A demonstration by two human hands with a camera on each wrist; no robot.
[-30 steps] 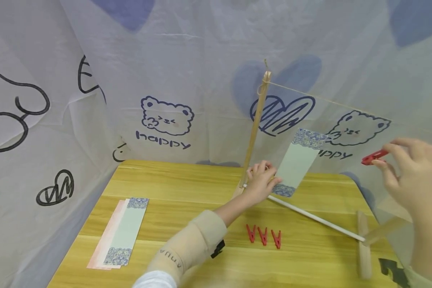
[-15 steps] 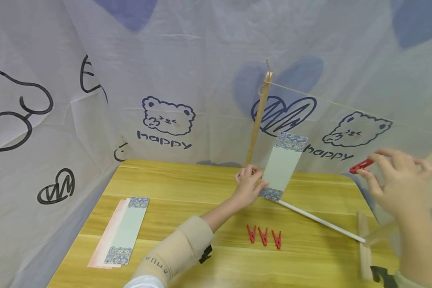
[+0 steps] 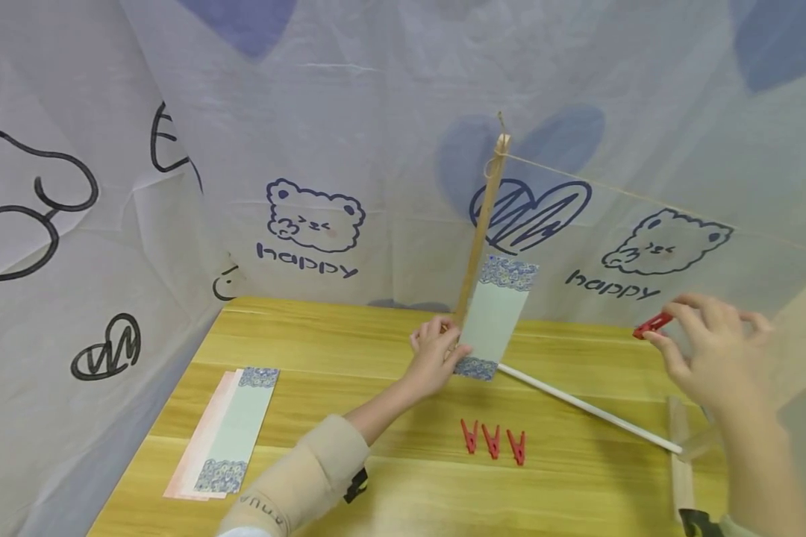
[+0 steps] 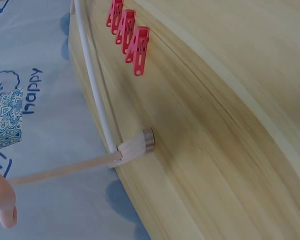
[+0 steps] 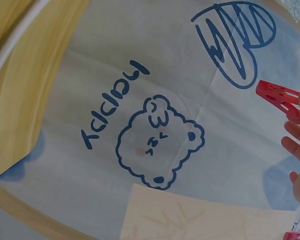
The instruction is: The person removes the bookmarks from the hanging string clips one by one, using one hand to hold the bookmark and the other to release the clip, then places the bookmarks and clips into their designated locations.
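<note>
My left hand [image 3: 435,356] pinches the lower left edge of a pale green paper card [image 3: 495,321] with blue floral bands at both ends. The card stands upright, slightly tilted, in front of the left wooden post [image 3: 481,231] and below the string [image 3: 598,185]. Part of its patterned band [image 4: 7,120] shows in the left wrist view. Off to the right, my right hand [image 3: 719,358] pinches a red clothespin [image 3: 651,326] between thumb and fingers. The clothespin [image 5: 277,96] touches neither string nor card.
Several red clothespins [image 3: 492,441] lie in a row on the wooden table [image 3: 349,335]. At left are stacked cards [image 3: 235,432]. A white rod [image 3: 591,409] joins the stand's feet. A beige card [image 5: 200,215] hangs at right, with a red clothespin [image 5: 296,236] near its corner.
The left hand has carried the pale green card leftward and slightly down, to the left post. The right hand, still pinching its clothespin, has moved left and slightly down.
</note>
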